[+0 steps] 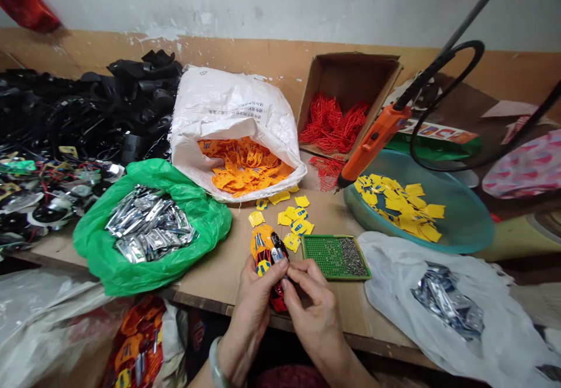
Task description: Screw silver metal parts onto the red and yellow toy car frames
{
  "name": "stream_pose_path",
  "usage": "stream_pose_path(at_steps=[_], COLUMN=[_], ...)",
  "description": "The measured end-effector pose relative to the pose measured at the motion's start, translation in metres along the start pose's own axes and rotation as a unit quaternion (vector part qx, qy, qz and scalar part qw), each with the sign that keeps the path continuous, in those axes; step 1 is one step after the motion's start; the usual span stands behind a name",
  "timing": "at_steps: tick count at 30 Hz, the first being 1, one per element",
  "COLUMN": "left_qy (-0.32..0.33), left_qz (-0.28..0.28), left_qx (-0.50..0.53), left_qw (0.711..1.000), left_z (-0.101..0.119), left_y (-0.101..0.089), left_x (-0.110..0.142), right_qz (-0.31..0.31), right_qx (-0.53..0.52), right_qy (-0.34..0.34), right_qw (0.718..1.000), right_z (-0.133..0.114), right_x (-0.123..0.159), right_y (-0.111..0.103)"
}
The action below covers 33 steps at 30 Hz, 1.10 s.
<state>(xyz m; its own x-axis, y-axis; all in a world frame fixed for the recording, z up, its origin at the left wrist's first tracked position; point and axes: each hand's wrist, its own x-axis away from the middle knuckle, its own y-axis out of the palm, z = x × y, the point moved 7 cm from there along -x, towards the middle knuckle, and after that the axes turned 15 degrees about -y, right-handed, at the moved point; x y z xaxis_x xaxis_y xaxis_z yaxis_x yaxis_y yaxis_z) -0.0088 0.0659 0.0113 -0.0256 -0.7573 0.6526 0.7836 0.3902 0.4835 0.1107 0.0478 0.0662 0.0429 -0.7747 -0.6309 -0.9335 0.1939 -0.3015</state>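
Note:
A toy car body (264, 243) in orange, red, yellow and black is held above the table's front edge. My left hand (253, 294) is wrapped around its left side, with the thumb on a silver part (277, 254). My right hand (313, 297) pinches at the car's right side, thumb and index finger together near the left thumb; any small piece between them is hidden. Just beyond the car lie several yellow stickered pieces (298, 220). Close to the right hand sits a green tray (322, 253) of small screws (353, 257).
An orange electric screwdriver (376, 142) hangs at right over a teal basin (471, 227) of yellow pieces. A white sack (236, 99) holds orange parts; a cardboard box (350, 69) holds red parts. Silver parts fill a green bag (99, 248) and a white bag (394, 294). Black parts (87, 107) pile up left.

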Motion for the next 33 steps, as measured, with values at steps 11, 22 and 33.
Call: stream_pose_path(at_steps=[11, 22, 33], left_qy=[0.0, -0.002, -0.078], left_qz=[-0.008, -0.059, -0.151], left_qx=[-0.04, -0.083, -0.199], left_qw=[0.999, 0.995, 0.965], left_z=[0.0, -0.001, -0.002], left_y=[-0.003, 0.004, -0.007], left_x=[-0.003, 0.002, 0.018], right_qz=[0.017, -0.021, -0.347], right_qx=[-0.043, -0.038, -0.018], right_qy=[0.021, 0.062, -0.211], right_qw=[0.999, 0.997, 0.914], right_z=[0.004, 0.018, -0.009], right_x=[0.004, -0.019, -0.062], right_y=[-0.002, -0.015, -0.003])
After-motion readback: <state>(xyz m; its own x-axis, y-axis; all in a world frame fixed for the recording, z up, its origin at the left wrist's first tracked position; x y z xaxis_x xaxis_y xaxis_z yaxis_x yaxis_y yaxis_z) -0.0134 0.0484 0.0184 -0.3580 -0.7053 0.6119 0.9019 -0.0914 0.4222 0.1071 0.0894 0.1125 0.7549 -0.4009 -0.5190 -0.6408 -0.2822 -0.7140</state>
